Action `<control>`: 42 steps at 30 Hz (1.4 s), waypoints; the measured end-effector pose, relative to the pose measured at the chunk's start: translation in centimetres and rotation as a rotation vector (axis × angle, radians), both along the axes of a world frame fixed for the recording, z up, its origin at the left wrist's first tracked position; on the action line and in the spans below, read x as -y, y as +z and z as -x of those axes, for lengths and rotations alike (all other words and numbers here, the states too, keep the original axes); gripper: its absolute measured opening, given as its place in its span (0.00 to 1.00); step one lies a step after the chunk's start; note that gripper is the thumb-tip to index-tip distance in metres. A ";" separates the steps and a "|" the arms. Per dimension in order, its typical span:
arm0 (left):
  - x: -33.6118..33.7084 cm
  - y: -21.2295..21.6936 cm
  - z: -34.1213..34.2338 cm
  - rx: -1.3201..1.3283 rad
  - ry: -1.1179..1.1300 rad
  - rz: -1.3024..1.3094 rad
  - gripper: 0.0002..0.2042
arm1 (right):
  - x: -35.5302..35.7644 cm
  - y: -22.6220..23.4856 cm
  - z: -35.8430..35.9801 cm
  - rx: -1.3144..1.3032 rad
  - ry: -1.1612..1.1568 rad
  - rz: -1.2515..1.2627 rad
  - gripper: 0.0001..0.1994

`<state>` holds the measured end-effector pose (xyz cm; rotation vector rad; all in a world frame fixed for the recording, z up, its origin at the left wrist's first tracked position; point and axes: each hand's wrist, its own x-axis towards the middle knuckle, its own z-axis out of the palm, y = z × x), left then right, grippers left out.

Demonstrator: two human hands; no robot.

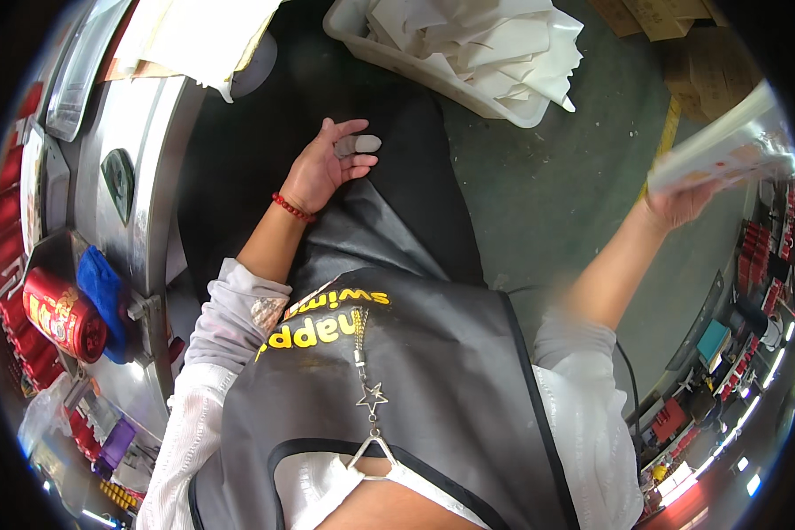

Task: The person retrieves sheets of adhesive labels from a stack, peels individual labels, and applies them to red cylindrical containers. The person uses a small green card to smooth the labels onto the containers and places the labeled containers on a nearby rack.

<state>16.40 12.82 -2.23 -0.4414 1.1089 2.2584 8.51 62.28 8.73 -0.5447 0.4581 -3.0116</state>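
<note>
My left hand [327, 163] rests on my lap on the dark apron [415, 336], fingers loosely apart and holding nothing; grey rubber caps cover some fingertips and a red bead bracelet [291, 208] circles the wrist. My right hand [680, 203] is stretched far out to the right, blurred, gripping a flat white packet [729, 146] with pale printing. The packet points up and to the right, over the grey floor.
A white plastic bin [433, 75] of white sheets stands on the floor ahead. A steel machine bench [141, 177] runs along the left, with a red can [62, 314] and blue cloth [106, 296]. Cardboard boxes [707, 79] lie at top right; red parts racks [760, 252] at right.
</note>
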 end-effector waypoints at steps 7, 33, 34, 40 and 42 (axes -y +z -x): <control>0.6 0.1 -0.9 0.013 0.009 0.029 0.31 | 4.5 -23.9 -6.7 0.818 -0.603 -0.800 0.24; 1.0 -1.2 -1.3 0.069 0.039 0.065 0.33 | 4.6 -25.4 -9.2 1.430 -0.439 -1.002 0.24; 1.2 -1.0 -1.2 0.060 0.039 0.086 0.32 | 5.9 -25.5 -9.6 1.389 -0.487 -0.958 0.22; 0.4 2.0 1.2 -0.098 -0.025 0.317 0.26 | 0.9 -16.7 -8.3 0.947 -0.392 -0.913 0.25; -1.0 3.4 3.8 -0.270 -0.028 0.428 0.27 | 0.3 -10.8 -8.7 0.828 -0.319 -0.953 0.27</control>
